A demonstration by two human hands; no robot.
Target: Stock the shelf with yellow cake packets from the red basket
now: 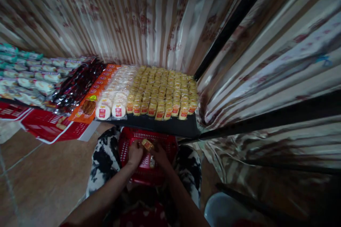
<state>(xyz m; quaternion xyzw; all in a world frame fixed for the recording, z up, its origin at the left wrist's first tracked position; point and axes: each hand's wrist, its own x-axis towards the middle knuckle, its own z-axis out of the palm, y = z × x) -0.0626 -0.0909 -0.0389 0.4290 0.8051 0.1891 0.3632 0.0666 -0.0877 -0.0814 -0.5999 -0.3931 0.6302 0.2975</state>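
A red plastic basket (160, 138) rests on my lap, over black-and-white patterned cloth. Both hands meet above it. My left hand (134, 154) and my right hand (160, 155) together hold a small yellow wrapped snack packet (147, 144). Another small packet (152, 162) lies inside the basket, under my right hand. Straight ahead, a black tray (170, 126) carries several rows of the same yellow packets (162, 90).
Left of the yellow packets lie round white packets (114, 104), an orange box (93, 95), dark red wrapped sticks (77, 83) and green-white packets (29, 76). Red boxes (48, 126) sit low left. Striped curtains hang behind and right. A pale stool edge (223, 207) shows low right.
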